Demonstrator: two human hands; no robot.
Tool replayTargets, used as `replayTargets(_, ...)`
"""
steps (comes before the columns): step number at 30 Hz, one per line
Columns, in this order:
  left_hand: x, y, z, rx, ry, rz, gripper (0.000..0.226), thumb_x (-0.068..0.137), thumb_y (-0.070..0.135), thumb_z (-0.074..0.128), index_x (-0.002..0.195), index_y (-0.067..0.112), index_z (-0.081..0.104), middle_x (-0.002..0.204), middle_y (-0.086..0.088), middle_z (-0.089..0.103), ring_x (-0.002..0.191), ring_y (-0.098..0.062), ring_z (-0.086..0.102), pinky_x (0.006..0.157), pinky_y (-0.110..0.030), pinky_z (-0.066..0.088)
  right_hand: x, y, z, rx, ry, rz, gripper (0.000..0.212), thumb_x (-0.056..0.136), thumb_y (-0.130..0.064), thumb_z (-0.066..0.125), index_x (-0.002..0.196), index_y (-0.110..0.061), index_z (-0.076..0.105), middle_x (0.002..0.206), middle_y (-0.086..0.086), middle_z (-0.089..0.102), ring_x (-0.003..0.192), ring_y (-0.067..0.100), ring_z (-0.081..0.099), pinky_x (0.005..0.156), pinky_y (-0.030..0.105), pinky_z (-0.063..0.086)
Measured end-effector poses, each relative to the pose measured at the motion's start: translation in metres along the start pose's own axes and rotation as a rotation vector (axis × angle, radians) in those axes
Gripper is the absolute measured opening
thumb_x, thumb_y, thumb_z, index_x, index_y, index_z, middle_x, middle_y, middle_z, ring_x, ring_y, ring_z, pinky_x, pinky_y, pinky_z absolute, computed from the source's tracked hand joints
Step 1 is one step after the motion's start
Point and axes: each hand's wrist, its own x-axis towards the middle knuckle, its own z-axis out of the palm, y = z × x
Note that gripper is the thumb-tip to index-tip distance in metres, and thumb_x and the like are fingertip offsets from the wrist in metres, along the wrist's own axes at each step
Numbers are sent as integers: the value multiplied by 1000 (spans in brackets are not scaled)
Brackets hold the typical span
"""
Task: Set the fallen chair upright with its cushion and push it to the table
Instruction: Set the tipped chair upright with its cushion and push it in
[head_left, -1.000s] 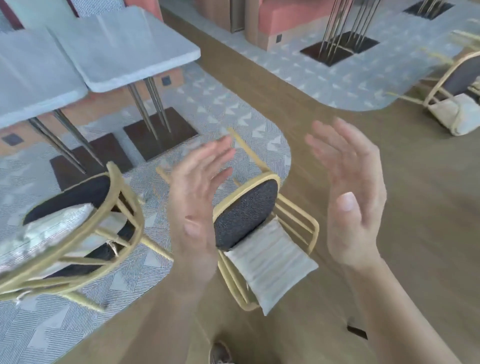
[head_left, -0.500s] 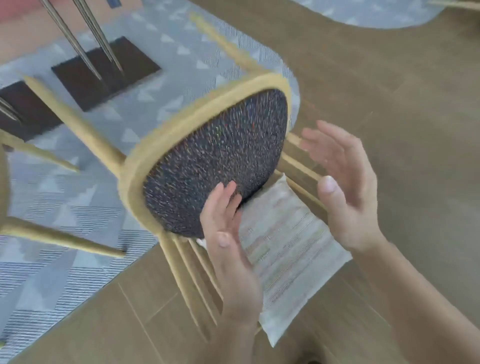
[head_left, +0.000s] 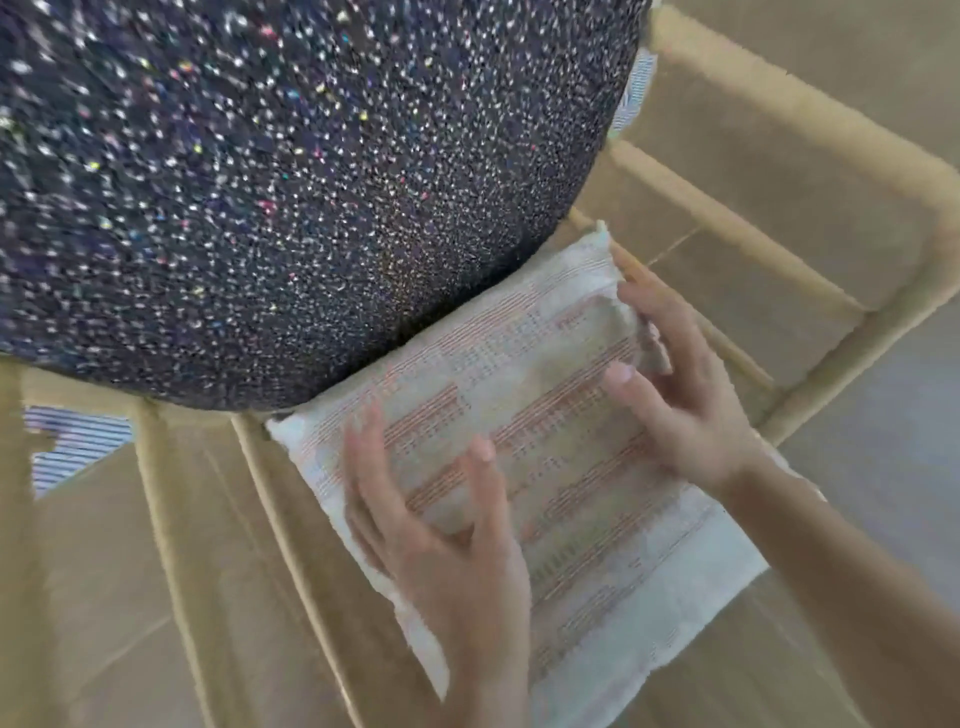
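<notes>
Change: both hands, held clear of the fallen chair (head_left: 779, 156) a second ago, are now on its cushion (head_left: 597, 545).
Meaning: the cushion is probably being secured first; the chair is not yet raised.
Left grip: the left hand (head_left: 441, 545) is released, its fingers spread on the cushion's 8 o'clock side.
Right grip: the right hand (head_left: 691, 410) grasps the cushion's 2 o'clock edge, thumb on top.
Cushion: pale weave with reddish stripes. It lies over the yellow backrest rails, touching the dark speckled seat (head_left: 311, 182) at 11 o'clock.
</notes>
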Motion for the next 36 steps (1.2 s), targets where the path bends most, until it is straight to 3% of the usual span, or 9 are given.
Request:
replayTargets(4, 2, -40, -5, 178, 5, -85, 91, 69, 69, 81, 145, 64, 33, 166, 22, 19, 155, -12, 24, 115, -37, 32, 13, 42, -9, -221, -106, 143, 89, 72, -92, 56, 150, -62, 26, 161, -14, 39, 147, 8, 40, 123, 41, 34)
replayTargets(9, 8, -58, -12, 106, -21, -358, 115, 50, 76, 86, 142, 78, 16, 144, 39, 39, 127, -8, 53, 103, -53, 49, 37, 67, -21, -113, -180, 300, 96, 54, -101, 61, 140, -78, 24, 134, -48, 49, 127, -6, 54, 108, 27, 38)
replayTargets(12, 10, -59, -15, 77, -37, -493, 113, 46, 82, 81, 135, 85, 11, 131, 31, 53, 107, -21, 65, 94, -63, 53, 46, 71, -23, -8, -229, 342, 110, 57, -91, 73, 153, -58, 32, 134, -41, 59, 125, -14, 57, 106, 21, 42)
replayTargets(16, 18, -58, -18, 32, -68, -485, 112, 48, 81, 80, 136, 84, 11, 149, 25, 43, 124, -23, 58, 102, -61, 50, 52, 60, -15, 38, -279, 410, 96, 73, -68, 83, 154, -45, 36, 112, -45, 67, 103, -20, 65, 78, 0, 50)
replayTargets(19, 22, -41, -27, -17, -61, -503, 112, 53, 73, 87, 138, 81, 14, 152, 27, 41, 130, -18, 53, 108, -55, 47, 53, 39, -19, 46, -311, 451, 87, 74, -54, 77, 152, -49, 38, 107, -44, 68, 97, -20, 67, 71, -2, 49)
replayTargets(23, 33, 14, -43, -1, -71, -471, 110, 53, 71, 85, 135, 83, 14, 118, 66, 29, 107, 22, 42, 101, -34, 35, 61, -23, -54, -23, -322, 461, 79, 71, -64, 74, 144, -58, 45, 110, -38, 72, 98, -18, 67, 82, 5, 48)
replayTargets(27, 59, 94, -78, -6, -127, -520, 124, 41, 89, 79, 144, 77, 10, 157, 25, 38, 141, -8, 43, 118, -46, 36, 77, -117, -84, -131, -337, 489, 75, 70, -72, 70, 141, -54, 53, 127, -23, 69, 121, 5, 63, 115, 37, 42)
replayTargets(30, 89, 154, -106, -77, -156, -541, 123, 40, 87, 82, 143, 76, 16, 153, 26, 41, 141, -6, 45, 120, -44, 36, 94, -193, -102, -171, -375, 423, 65, 73, -69, 69, 136, -63, 49, 133, -32, 60, 122, -6, 55, 110, 28, 36)
replayTargets(36, 162, 280, -148, -65, -253, -636, 125, 47, 73, 85, 155, 52, 26, 144, 5, 62, 130, -20, 61, 114, -50, 45, 158, -329, -135, -252, -512, 501, 59, 87, -61, 71, 142, -51, 51, 145, -16, 59, 134, 9, 53, 117, 35, 38)
